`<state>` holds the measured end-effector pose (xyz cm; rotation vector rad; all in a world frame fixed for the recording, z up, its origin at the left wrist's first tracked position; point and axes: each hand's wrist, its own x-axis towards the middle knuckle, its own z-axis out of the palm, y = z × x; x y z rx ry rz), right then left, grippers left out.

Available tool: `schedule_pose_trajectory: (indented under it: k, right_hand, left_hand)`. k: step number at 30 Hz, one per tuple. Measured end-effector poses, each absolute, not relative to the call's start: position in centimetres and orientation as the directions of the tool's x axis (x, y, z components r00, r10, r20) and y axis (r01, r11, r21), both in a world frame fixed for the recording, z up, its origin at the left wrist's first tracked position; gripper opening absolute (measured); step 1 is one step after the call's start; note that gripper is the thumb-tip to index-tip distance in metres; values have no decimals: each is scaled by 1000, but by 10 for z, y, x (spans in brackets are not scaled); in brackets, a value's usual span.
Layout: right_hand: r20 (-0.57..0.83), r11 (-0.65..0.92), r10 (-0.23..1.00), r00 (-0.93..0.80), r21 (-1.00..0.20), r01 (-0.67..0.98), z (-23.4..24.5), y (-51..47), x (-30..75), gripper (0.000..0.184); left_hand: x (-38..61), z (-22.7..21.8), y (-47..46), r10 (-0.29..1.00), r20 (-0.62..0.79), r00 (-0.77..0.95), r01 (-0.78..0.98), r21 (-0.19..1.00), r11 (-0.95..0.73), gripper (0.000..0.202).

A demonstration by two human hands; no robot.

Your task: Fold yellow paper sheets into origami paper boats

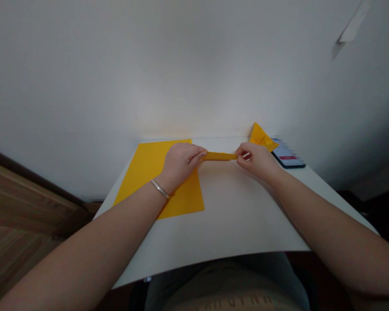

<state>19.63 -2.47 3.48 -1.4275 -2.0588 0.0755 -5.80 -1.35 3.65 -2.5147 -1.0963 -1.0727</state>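
A narrow folded strip of yellow paper (219,156) stretches level between my two hands, above the white table. My left hand (183,160), with a silver bangle at the wrist, pinches its left end. The right end sits between the thumb and fingers of my right hand (254,159). Under my left hand and forearm lies a flat yellow sheet (184,198), partly covered by them. Just behind my right hand stands a folded yellow paper piece (260,137) with a pointed top; its lower part is hidden.
A phone (288,156) with its screen lit lies at the table's right side, beside the folded piece. The white table (240,216) meets a pale wall (181,69) at the back. Wooden panels (26,216) stand to the left.
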Motion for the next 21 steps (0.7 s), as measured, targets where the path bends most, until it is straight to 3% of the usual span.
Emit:
schedule_pose_trajectory:
  k: [6,13,17,19,21]
  right_hand:
    - [411,356,890,-198,-355,864,37,-25,199,6]
    - [400,214,902,-164,-85,973,40,-26,205,11]
    - [429,189,900,-77,-225,956,39,-26,205,11]
    - [464,250,882,-81,-316,915,38,-27,202,13]
    - [505,366,846,-169,-321,874,39,-29,197,16]
  left_hand:
    - [-57,35,-17,572,666,479,695,110,-710,36]
    - [-60,36,-16,568,672,475,696,107,-710,35]
    - [-60,34,-16,586,662,467,711,113,-695,35]
    - [-58,34,-17,594,651,472,713,115,-692,34]
    - [-56,34,-17,597,650,470,709,125,-694,33]
